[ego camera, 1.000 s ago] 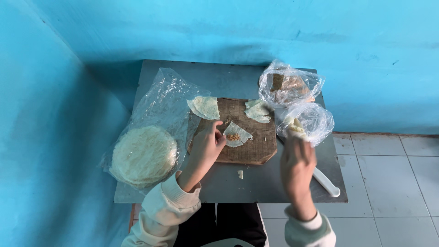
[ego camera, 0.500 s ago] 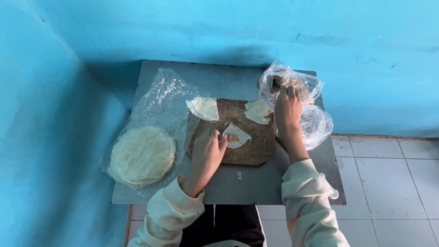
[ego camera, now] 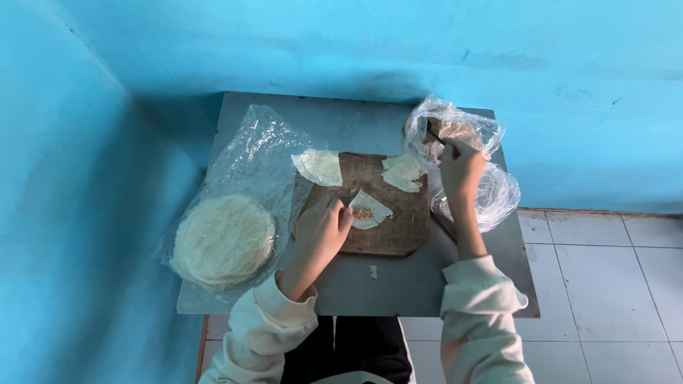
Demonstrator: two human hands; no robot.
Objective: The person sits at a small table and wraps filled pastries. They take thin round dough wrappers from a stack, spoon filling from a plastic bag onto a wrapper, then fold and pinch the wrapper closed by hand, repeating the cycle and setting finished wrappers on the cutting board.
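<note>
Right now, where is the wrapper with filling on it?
In the head view, the filled wrapper lies mid-board on the wooden board, at the left hand fingertips.

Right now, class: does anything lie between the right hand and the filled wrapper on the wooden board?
Nothing visible. Only bare board separates the right hand from the filled wrapper; the left hand pins its other side.
</note>
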